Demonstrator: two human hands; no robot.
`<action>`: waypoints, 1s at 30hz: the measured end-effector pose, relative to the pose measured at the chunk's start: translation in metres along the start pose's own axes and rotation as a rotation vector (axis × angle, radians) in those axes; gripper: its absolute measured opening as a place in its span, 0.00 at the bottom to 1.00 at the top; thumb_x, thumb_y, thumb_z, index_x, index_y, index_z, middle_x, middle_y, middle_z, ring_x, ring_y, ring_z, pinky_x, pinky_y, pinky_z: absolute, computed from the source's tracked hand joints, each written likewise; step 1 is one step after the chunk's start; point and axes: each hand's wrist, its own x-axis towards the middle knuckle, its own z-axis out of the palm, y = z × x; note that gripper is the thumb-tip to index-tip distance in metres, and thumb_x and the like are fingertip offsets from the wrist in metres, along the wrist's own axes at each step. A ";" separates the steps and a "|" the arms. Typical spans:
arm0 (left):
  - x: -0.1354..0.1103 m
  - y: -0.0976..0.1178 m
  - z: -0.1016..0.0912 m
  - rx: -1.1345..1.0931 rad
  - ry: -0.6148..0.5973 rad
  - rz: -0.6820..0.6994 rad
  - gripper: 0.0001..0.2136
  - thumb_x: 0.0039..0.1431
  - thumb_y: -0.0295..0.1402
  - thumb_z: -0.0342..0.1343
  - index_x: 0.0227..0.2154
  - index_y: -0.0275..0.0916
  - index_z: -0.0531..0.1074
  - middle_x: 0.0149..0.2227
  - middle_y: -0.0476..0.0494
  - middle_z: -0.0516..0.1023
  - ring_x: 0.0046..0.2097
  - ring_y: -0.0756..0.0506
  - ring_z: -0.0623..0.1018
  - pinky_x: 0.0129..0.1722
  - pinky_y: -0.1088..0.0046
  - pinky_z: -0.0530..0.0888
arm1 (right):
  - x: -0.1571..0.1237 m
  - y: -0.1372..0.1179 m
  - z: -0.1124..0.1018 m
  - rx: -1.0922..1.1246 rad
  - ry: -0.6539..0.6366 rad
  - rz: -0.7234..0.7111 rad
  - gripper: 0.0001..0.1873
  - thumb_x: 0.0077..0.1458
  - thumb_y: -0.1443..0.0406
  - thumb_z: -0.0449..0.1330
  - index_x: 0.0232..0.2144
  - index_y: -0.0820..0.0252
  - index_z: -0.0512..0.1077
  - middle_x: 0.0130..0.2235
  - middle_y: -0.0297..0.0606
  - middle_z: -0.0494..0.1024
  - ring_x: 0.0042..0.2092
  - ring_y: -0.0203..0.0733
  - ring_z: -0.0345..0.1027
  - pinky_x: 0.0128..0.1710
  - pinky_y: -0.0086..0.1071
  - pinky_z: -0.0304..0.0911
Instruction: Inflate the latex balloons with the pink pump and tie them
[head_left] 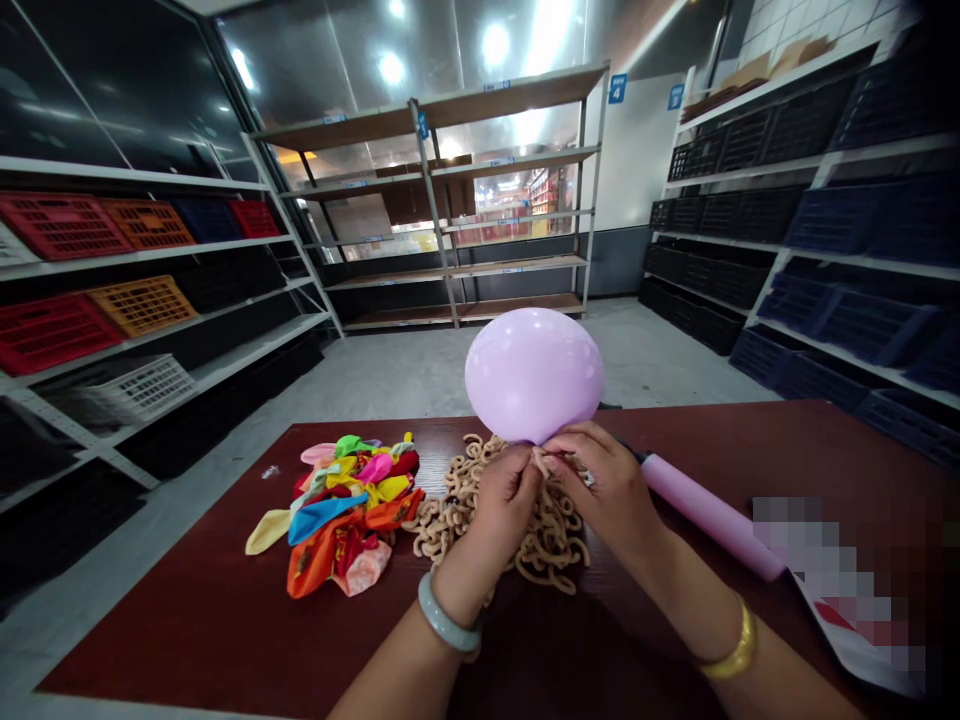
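Observation:
An inflated light purple balloon (534,372) stands upright above my hands at the middle of the table. My left hand (506,497) pinches at the balloon's neck, fingers closed. My right hand (600,480) grips the neck from the other side, its fingertips meeting the left ones. A short light brown piece, like a rubber tie, shows between the fingertips; how it runs round the neck is hidden. Right below both hands lies a heap of tan rubber ties (551,545), partly covered by them.
Limp balloons in many colours (337,500) lie in a pile at the left. A pink hand pump (712,515) lies at the right, near a blurred, pixelated item. Shelves with crates (124,225) stand beyond the dark red table (202,600).

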 end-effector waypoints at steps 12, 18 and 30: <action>-0.004 0.000 0.004 -0.050 0.018 -0.019 0.11 0.61 0.36 0.51 0.25 0.38 0.70 0.27 0.48 0.68 0.31 0.48 0.66 0.34 0.74 0.63 | -0.004 -0.015 0.006 -0.064 0.019 -0.004 0.08 0.60 0.70 0.50 0.34 0.57 0.69 0.36 0.41 0.74 0.41 0.43 0.66 0.44 0.39 0.62; -0.005 -0.003 0.004 0.011 0.018 0.063 0.09 0.62 0.34 0.50 0.28 0.39 0.72 0.30 0.46 0.73 0.33 0.47 0.69 0.36 0.73 0.64 | -0.002 -0.008 0.003 0.040 0.001 0.054 0.03 0.59 0.68 0.54 0.34 0.56 0.68 0.34 0.37 0.74 0.38 0.41 0.67 0.41 0.37 0.62; -0.005 -0.009 0.003 0.183 -0.013 0.183 0.09 0.63 0.30 0.47 0.30 0.37 0.70 0.30 0.45 0.72 0.33 0.48 0.70 0.35 0.72 0.66 | -0.007 -0.007 0.004 -0.016 0.062 -0.026 0.07 0.56 0.71 0.58 0.36 0.57 0.72 0.36 0.39 0.75 0.40 0.41 0.68 0.43 0.37 0.65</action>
